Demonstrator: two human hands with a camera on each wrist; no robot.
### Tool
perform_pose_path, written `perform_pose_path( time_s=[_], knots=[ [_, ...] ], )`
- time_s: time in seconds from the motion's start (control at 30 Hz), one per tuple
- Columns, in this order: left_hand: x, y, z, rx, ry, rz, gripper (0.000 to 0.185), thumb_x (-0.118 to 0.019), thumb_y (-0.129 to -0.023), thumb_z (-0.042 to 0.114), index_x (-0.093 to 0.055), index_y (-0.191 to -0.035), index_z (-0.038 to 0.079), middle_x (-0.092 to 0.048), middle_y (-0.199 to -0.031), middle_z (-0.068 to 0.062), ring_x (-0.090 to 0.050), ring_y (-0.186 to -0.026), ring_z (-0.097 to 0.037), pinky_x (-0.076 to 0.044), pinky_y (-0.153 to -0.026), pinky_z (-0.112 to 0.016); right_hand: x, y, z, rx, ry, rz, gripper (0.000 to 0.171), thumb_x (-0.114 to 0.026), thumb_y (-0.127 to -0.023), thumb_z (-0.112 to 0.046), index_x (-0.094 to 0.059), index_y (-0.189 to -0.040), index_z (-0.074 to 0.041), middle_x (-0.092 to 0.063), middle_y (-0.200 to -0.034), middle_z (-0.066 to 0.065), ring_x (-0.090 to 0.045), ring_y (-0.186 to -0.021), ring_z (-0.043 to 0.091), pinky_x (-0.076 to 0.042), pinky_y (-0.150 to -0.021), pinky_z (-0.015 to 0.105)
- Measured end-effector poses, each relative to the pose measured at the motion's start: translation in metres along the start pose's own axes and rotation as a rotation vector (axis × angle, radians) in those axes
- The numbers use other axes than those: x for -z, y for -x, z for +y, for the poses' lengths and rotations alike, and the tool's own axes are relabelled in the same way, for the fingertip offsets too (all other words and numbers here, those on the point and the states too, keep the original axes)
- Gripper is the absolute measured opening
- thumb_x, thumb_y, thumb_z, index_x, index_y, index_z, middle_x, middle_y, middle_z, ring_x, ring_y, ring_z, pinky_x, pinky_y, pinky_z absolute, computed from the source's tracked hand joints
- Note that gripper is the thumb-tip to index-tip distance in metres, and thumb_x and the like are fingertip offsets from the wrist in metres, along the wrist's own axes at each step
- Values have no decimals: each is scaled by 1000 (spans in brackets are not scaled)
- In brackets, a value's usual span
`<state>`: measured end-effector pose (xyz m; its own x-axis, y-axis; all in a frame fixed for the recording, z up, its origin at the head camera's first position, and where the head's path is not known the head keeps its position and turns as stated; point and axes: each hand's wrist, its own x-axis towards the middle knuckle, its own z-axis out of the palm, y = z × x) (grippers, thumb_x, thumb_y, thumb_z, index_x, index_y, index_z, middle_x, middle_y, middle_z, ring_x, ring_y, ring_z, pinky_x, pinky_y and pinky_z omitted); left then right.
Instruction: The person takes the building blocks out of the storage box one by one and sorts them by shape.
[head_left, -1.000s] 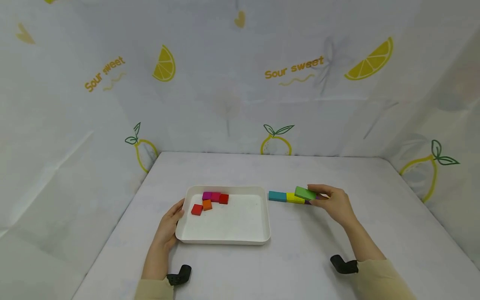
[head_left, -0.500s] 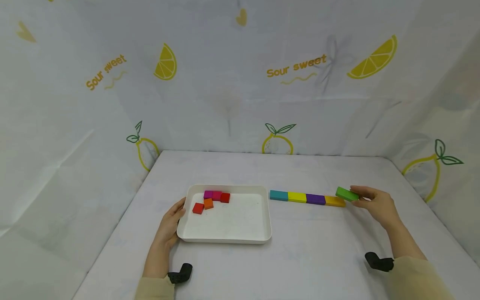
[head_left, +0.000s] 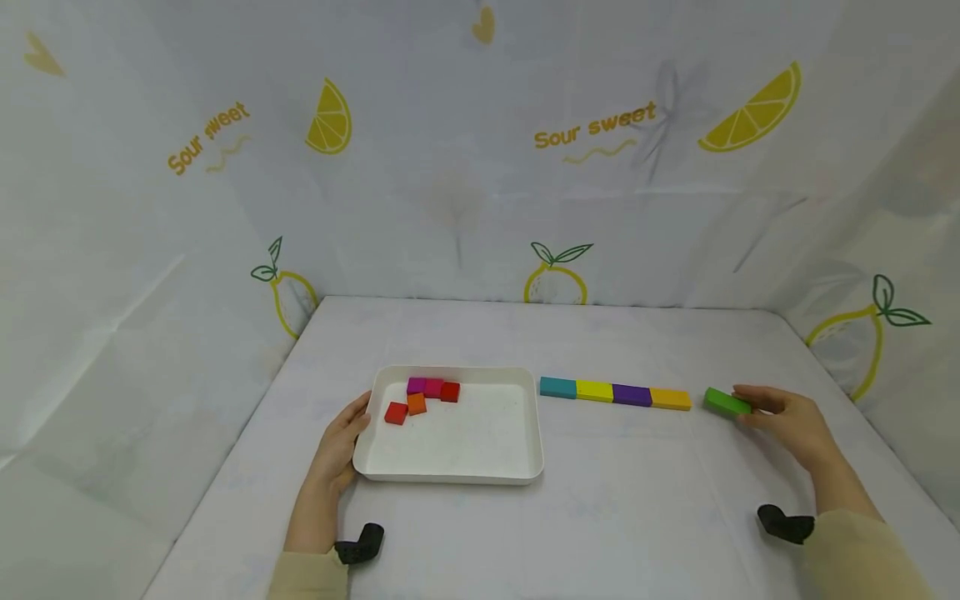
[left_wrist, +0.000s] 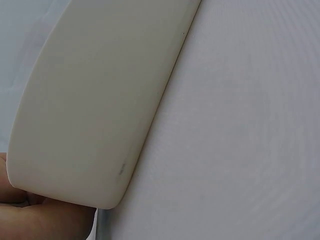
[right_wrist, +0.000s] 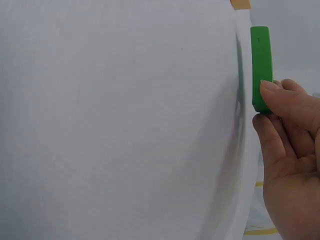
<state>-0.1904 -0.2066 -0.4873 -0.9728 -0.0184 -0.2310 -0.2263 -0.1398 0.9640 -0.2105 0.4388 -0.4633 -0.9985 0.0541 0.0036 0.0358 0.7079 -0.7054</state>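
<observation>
My right hand (head_left: 791,425) pinches a green rectangular block (head_left: 726,403) at its right end, thumb on the near side. In the right wrist view the green block (right_wrist: 261,67) stands out past the thumb, a little off the white cloth. To its left lie a teal block (head_left: 558,387), a yellow block (head_left: 595,391), a purple block (head_left: 632,395) and an orange-yellow block (head_left: 670,399), end to end in a row. My left hand (head_left: 341,446) grips the left side of a white tray (head_left: 480,479); the left wrist view shows the tray's outer wall (left_wrist: 85,110) with fingers behind it.
Several small cubes sit in the tray's left half, among them a magenta cube (head_left: 416,386) and an orange cube (head_left: 416,404). A white cloth covers the table (head_left: 600,533). Behind it hangs a curtain (head_left: 420,192) with lemon prints.
My right hand has carried the green block rightward from above the row, past its end, and lower toward the table. The left hand keeps its grip on the tray.
</observation>
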Motion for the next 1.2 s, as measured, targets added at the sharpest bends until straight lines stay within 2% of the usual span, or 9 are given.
perform_pose_path(
  time_s=[0.23,0.33,0.4,0.47,0.53,0.57,0.63,0.8,1.2],
  knots=[
    [1,0,0,-2,3,-10,51,-31,-108,13,-22,-158,9,-20,-166,-11,-27,-149,-26,-47,-89,-8,-3,-4,4,-20,39,-32,63,-78,-84,-32,-58,-136,-3,-41,-96,-50,-36,-87,-30,-40,-70,6],
    [2,1,1,0,6,-18,52,-31,-108,13,-21,-158,9,-18,-166,-11,-26,-149,-27,-47,-88,-8,-5,-8,3,-23,90,-46,62,-78,-84,-30,-58,-136,-4,-52,-104,-40,-34,-90,-28,-40,-72,8],
    [2,2,2,2,6,-21,52,-31,-108,13,-20,-158,9,-18,-166,-11,-26,-149,-27,-47,-88,-8,-7,-11,0,-26,118,-64,59,-76,-85,-24,-57,-137,-3,-66,-116,-18,-49,-100,-15,-46,-81,18],
    [2,2,3,3,1,-22,52,-31,-108,13,-20,-158,9,-18,-167,-11,-26,-149,-27,-46,-88,-8,-9,-14,-2,-30,122,-85,59,-74,-85,-18,-55,-138,-1,-65,-132,12,-57,-116,11,-50,-91,34],
    [2,2,3,3,-3,-22,52,-31,-107,12,-20,-158,9,-18,-167,-11,-26,-149,-27,-46,-88,-8,-11,-16,-5,-38,116,-102,58,-71,-86,-11,-53,-139,1,-52,-141,31,-48,-128,41,-47,-96,52],
    [3,2,3,3,-4,-22,52,-31,-107,12,-20,-158,9,-17,-167,-11,-26,-149,-28,-46,-88,-8,-12,-18,-6,-39,107,-107,58,-69,-85,-8,-52,-139,3,-49,-142,33,-41,-130,51,-44,-97,59],
    [3,2,2,3,-7,-22,52,-31,-107,12,-20,-158,9,-18,-167,-11,-26,-149,-28,-46,-88,-9,-13,-20,-8,-45,95,-115,58,-68,-85,-5,-51,-139,4,-49,-142,34,-40,-131,53,-41,-99,63],
    [2,0,1,-1,-7,-19,51,-31,-107,12,-21,-158,9,-19,-166,-10,-28,-148,-28,-47,-88,-9,-13,-23,-12,-48,103,-121,58,-69,-83,-4,-52,-139,3,-51,-141,32,-43,-129,50,-42,-99,60],
    [2,1,0,1,3,-22,52,-32,-108,13,-21,-158,11,-18,-167,-10,-27,-149,-27,-47,-89,-9,-16,-33,-16,-29,99,-156,58,-61,-81,3,-52,-138,4,-49,-142,33,-38,-132,55,-40,-99,65]
  ],
)
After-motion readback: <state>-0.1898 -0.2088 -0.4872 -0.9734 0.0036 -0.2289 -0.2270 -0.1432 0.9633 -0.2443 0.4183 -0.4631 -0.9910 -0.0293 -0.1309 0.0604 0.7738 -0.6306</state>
